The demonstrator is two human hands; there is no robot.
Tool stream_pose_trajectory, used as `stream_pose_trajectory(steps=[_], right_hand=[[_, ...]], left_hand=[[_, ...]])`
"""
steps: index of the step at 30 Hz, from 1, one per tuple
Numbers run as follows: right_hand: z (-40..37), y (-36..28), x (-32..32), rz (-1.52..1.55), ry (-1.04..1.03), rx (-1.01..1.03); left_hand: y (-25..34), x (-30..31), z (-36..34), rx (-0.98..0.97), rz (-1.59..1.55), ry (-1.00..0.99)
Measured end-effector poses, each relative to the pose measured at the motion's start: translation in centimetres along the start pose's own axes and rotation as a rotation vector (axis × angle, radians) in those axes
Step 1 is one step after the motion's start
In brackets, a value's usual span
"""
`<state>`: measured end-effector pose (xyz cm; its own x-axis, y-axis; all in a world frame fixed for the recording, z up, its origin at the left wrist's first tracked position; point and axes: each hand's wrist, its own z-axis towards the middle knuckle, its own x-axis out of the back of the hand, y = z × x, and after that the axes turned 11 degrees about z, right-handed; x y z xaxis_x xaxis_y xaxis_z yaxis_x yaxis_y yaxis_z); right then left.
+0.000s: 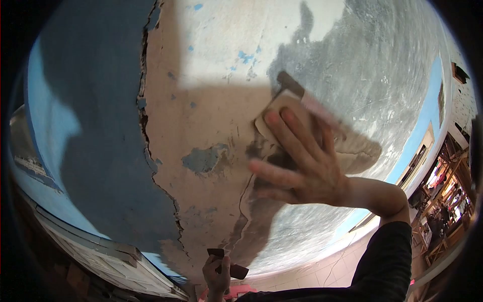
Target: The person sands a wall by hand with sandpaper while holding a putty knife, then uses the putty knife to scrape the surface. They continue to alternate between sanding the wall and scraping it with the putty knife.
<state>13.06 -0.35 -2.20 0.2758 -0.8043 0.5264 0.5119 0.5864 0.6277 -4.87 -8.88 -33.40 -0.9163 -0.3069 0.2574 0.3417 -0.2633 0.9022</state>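
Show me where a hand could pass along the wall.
Likely room: the blue wall left of the long crack, and the pale stretch between that crack and the gray area. Crowded: where the right hand presses the tan piece, and low down, where the left hand holds a brown piece.

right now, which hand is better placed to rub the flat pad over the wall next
The right hand, I'd say: its fingers lie on the flat pad, up at the wall. The left hand looks worse placed, low in the view and holding a dark flat piece.
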Motion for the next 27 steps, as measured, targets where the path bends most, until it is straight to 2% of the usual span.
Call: stream_pose_trajectory(steps=[3,5,7,11,15,17,18,21,24,27], right_hand=[[1.0,0.9,0.1,-0.135,-0.016,0.034],[2.6,1.0,0.7,-0.043,0.016,0.035],[2.9,0.9,0.4,0.013,0.068,0.029],[-1.3,-0.5,0.2,-0.023,0.024,-0.044],[1.0,0.7,-0.1,-0.028,0.067,-0.002],[3.6,0.6,0.1,-0.048,0.064,-0.001],[3.9,0.4,-0.1,0.031,0.137,0.018],[1.7,-0.2,-0.9,0.099,0.15,-0.037],[-1.7,-1.7,-0.1,0.032,0.006,-0.09],[0.0,-0.9,-0.8,-0.034,0.054,-0.043]], left_hand=[[0.0,-0.3,0.1,-0.002,-0.02,0.021],[1.7,-0.6,0.2,0.042,-0.071,-0.006],[1.7,-1.4,0.2,-0.026,-0.043,-0.086],[2.7,0.1,-0.2,-0.066,-0.012,-0.152],[1.5,-0.2,-0.7,0.002,-0.074,-0.053],[2.4,-0.2,-0.5,-0.011,-0.055,-0.1],[2.9,0.0,-0.3,-0.021,-0.044,-0.122],[3.4,1.2,-0.5,0.002,-0.021,-0.111],[-1.9,1.1,-1.8,0.044,0.029,0.089],[0.4,1.8,-2.0,0.155,-0.235,0.052]])
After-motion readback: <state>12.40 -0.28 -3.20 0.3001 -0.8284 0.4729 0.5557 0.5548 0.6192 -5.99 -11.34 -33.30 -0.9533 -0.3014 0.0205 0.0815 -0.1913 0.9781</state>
